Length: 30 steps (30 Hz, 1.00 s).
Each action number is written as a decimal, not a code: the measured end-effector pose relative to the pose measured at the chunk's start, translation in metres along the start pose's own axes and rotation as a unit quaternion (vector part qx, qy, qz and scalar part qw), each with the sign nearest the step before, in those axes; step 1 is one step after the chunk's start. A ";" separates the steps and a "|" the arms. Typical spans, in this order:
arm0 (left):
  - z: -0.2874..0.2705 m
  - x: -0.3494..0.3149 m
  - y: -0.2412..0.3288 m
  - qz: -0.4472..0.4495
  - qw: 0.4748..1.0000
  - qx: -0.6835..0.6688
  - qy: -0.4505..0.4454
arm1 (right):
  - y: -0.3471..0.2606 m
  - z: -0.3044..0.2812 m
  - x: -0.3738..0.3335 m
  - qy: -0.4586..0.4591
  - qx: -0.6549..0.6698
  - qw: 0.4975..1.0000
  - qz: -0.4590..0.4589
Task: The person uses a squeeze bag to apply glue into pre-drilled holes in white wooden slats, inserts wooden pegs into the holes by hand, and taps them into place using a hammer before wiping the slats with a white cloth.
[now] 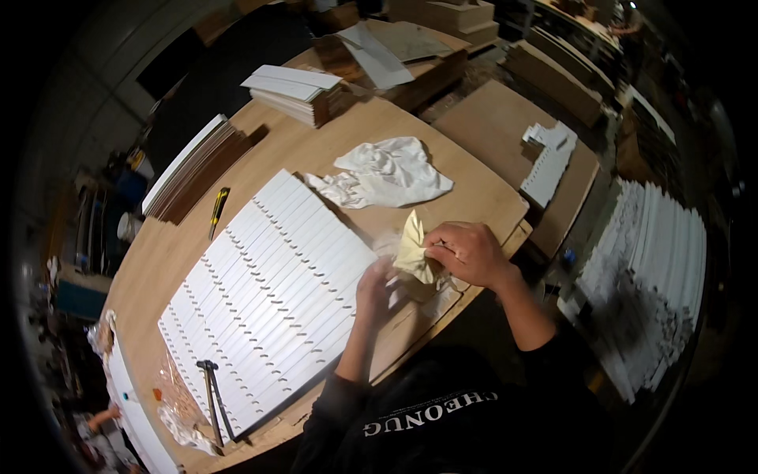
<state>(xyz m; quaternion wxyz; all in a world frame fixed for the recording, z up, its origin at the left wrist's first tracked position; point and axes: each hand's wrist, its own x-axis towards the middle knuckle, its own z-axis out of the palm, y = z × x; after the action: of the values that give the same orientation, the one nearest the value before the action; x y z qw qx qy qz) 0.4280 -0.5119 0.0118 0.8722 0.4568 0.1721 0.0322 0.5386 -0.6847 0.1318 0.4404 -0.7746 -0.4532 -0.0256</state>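
Pinched between the thumb and fingers of my right hand is a creased, pale yellow sheet, paper or thin cloth; I cannot tell which. It stands up above the near right edge of the wooden table. Just left of the sheet, my left hand is blurred, its fingers loosely stretched and no held thing visible. It is beside the right end of a large block of white slats with rows of small slots. Whitish, see-through material lies under the hands, partly hidden.
A crumpled white cloth lies beyond my hands. A yellow utility knife is left of the slats, and a hammer rests on their near left corner. Stacked boards stand at the far left; bundled white strips are on the right.
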 end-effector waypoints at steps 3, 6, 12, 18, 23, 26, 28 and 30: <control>0.010 -0.015 0.013 -0.007 0.966 -0.236 -0.102 | -0.047 -0.003 0.027 -0.037 0.043 0.996 -0.075; 0.007 -0.028 0.016 0.008 0.925 -0.353 -0.143 | -0.073 0.014 0.041 -0.084 0.071 0.989 -0.098; -0.041 -0.060 0.012 0.001 0.914 -0.386 -0.122 | -0.090 0.062 0.047 -0.086 0.143 0.986 -0.027; -0.049 -0.075 0.051 -0.006 0.958 -0.251 -0.141 | -0.095 0.081 0.027 -0.093 0.143 0.985 0.008; -0.062 -0.089 0.033 -0.081 0.809 -0.515 -0.271 | -0.099 0.076 0.010 -0.076 0.342 0.935 0.052; -0.031 -0.095 0.025 -0.038 0.778 -0.490 -0.390 | -0.095 0.084 0.007 -0.145 0.289 0.942 0.087; -0.038 -0.105 0.023 -0.058 0.914 -0.351 -0.194 | -0.079 0.097 -0.007 -0.107 0.341 0.926 0.118; -0.053 -0.113 0.027 -0.059 0.953 -0.289 -0.067 | -0.082 0.103 -0.010 -0.080 0.356 0.918 0.157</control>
<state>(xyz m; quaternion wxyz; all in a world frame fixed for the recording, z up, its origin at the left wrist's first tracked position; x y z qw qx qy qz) 0.3071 -0.4785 0.0361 0.9767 0.1757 0.1229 -0.0013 0.4363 -0.6020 0.1183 0.6474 -0.6274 -0.3390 0.2691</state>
